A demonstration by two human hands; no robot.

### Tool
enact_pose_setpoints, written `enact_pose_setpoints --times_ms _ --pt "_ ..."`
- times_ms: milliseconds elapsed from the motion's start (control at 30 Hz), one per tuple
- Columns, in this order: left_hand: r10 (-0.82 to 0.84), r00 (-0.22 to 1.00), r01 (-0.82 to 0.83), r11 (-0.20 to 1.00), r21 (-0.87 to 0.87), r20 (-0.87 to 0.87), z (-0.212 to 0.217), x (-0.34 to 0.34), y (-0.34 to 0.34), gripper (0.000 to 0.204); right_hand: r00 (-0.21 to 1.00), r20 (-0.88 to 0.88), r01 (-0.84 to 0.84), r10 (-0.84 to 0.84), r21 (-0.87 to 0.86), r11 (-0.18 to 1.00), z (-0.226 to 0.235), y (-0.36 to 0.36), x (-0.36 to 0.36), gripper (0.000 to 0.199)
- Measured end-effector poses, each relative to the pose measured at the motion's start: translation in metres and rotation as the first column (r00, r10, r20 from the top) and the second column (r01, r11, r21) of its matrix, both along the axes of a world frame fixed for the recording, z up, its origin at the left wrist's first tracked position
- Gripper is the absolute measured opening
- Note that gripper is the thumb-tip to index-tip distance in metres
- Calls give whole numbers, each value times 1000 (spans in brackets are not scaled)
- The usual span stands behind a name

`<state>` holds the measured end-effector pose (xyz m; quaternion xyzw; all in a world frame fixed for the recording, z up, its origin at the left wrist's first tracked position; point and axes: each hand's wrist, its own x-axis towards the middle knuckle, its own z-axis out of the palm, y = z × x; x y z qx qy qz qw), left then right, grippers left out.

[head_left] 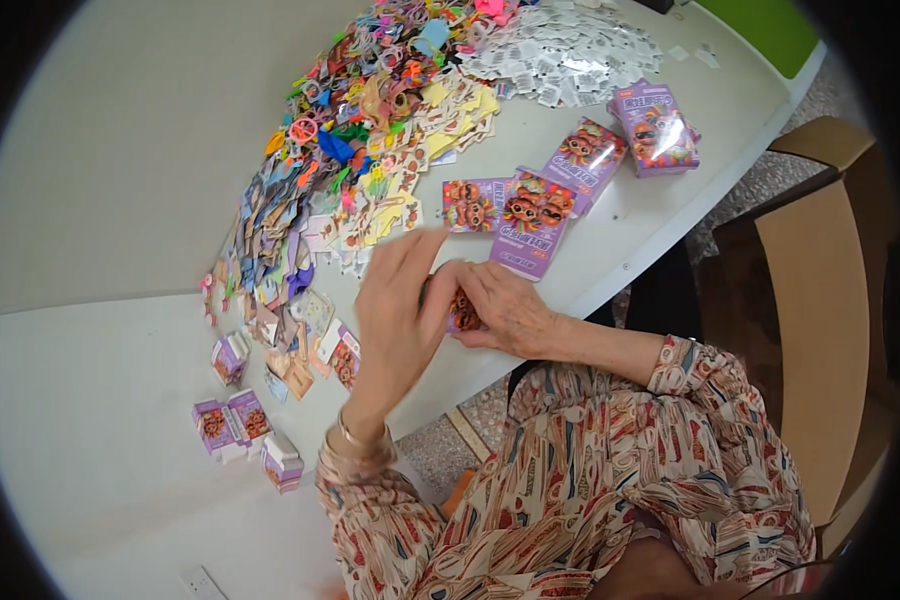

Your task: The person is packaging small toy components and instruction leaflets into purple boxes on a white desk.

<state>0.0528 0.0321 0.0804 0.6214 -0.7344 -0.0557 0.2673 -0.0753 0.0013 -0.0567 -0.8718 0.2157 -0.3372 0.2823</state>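
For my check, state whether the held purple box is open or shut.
Cannot tell: left hand and right hand hide most of the purple box.

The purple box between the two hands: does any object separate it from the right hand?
Nothing visible does: the right hand lies against the purple box. The left hand is close beside it, and both hands hide much of the box.

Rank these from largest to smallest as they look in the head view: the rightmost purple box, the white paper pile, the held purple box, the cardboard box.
1. Cardboard box
2. White paper pile
3. Rightmost purple box

Unranked: held purple box, mostly hidden.
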Motion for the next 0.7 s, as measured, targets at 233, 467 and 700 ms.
enact_pose_setpoints --times_ms 233,467,700 --pt "-75 991 111 919 377 -110 -58 -6 -74 67 999 5 -32 32 22 999 -4 1 2 82" --pt "-101 991 130 896 425 -90 -60 -9 -77 67 1000 6 4 -4 -59 998 -7 1 -1 81" --pt "-40 838 41 999 -10 -544 6 6 -55 21 999 25 -45 42 159 986 5 -4 -8 77"
